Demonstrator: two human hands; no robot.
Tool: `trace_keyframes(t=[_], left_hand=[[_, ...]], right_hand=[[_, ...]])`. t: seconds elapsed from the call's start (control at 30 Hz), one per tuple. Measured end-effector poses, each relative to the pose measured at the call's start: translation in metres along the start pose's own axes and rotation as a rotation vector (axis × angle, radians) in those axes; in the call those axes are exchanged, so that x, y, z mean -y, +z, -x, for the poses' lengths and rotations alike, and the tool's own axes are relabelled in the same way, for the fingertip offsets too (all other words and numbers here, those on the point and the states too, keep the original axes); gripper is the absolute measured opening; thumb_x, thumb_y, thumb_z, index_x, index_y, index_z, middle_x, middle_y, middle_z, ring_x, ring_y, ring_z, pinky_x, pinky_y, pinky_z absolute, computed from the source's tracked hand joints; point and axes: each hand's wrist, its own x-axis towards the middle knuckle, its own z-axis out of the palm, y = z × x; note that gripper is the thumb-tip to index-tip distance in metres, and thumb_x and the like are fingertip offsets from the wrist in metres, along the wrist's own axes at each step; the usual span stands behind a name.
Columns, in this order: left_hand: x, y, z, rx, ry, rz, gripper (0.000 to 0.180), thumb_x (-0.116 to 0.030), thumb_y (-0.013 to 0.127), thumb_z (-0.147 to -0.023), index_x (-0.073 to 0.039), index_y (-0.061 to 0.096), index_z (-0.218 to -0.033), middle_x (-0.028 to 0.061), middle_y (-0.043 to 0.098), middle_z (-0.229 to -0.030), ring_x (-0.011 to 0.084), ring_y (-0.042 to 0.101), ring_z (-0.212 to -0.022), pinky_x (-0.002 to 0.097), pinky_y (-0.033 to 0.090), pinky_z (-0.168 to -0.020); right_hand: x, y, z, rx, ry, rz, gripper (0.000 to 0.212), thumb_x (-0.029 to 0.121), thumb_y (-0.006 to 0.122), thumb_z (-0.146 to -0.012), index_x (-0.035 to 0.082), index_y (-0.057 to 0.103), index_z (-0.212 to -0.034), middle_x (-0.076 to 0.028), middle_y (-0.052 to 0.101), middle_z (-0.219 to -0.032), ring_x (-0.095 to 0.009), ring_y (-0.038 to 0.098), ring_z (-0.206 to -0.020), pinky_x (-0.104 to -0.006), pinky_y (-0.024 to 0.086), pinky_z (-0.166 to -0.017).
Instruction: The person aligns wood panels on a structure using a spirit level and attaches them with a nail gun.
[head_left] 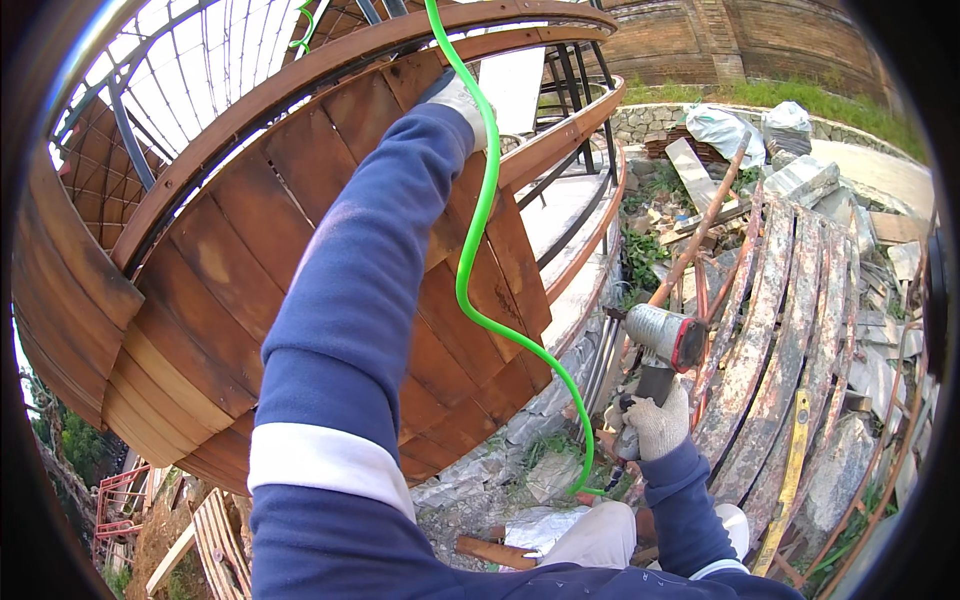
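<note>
My left arm stretches up across a curved wall of brown wooden planks [240,255]. My left hand [460,105], in a pale glove, grips a plank at the wall's upper edge, just below the curved wooden rail [240,125]; its fingertips are partly hidden. Low on the right, my gloved right hand [658,422] is closed round the handle of a nail gun [660,335] with a grey body and a red-and-black end cap. A bright green air hose [468,270] hangs in front of the wall and curves down toward the nail gun's handle.
To the right stands a worn slatted wooden platform [765,350] with a yellow spirit level [788,480] on it. Rubble and white sacks [725,132] lie beyond. Dark metal posts [580,90] support the rails. A brick wall [730,40] closes the back; loose boards [220,540] lie lower left.
</note>
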Motion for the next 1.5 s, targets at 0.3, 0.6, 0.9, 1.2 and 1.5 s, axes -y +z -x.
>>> trace_keyframes(t=[0.3,0.6,0.9,1.2,1.5], left_hand=[[0.003,0.021,-0.02,0.158,0.078,-0.097,0.045,-0.045,0.056,-0.097,-0.006,0.075,-0.111,0.0136,0.076,-0.109,0.0297,0.071,-0.11,0.0535,0.038,-0.112],[0.017,-0.006,0.041,-0.503,-0.104,0.044,0.034,-0.042,0.067,-0.09,-0.019,0.072,-0.114,0.0054,0.064,-0.125,0.0281,0.057,-0.123,0.0466,0.04,-0.109],[0.154,-0.035,0.19,-0.324,-0.941,0.169,0.061,-0.062,0.041,-0.1,-0.015,0.074,-0.119,0.0129,0.072,-0.12,0.0332,0.069,-0.112,0.0485,0.051,-0.097],[0.143,-0.044,0.194,-0.194,-0.996,0.257,0.076,-0.067,0.028,-0.102,-0.01,0.071,-0.126,0.0168,0.07,-0.126,0.0347,0.066,-0.118,0.0481,0.051,-0.1],[0.132,-0.049,0.2,-0.351,-0.933,0.358,0.065,-0.056,0.041,-0.103,-0.001,0.075,-0.109,0.0208,0.073,-0.113,0.0347,0.068,-0.111,0.0435,0.051,-0.098]], right_hand=[[-0.019,0.012,-0.027,0.044,-0.113,-0.038,0.032,0.0,0.062,-0.081,-0.001,0.055,-0.112,-0.012,0.064,-0.087,-0.021,0.068,-0.07,-0.0331,0.059,-0.06],[0.048,0.055,-0.036,0.133,-0.427,0.287,0.033,0.002,0.067,-0.08,-0.002,0.063,-0.113,-0.009,0.068,-0.086,-0.019,0.067,-0.072,-0.0344,0.058,-0.07],[0.153,0.131,-0.138,0.34,-0.511,0.498,0.021,0.01,0.068,-0.083,-0.001,0.064,-0.101,-0.005,0.066,-0.075,-0.012,0.061,-0.062,-0.03,0.05,-0.059],[0.17,0.211,-0.207,0.384,-0.67,0.627,0.021,0.014,0.068,-0.09,0.0,0.067,-0.107,-0.004,0.067,-0.075,-0.01,0.061,-0.059,-0.0286,0.051,-0.055],[0.176,0.217,-0.215,0.38,-0.645,0.595,0.018,0.015,0.071,-0.089,0.002,0.071,-0.102,-0.002,0.067,-0.073,-0.011,0.061,-0.062,-0.03,0.051,-0.059]])
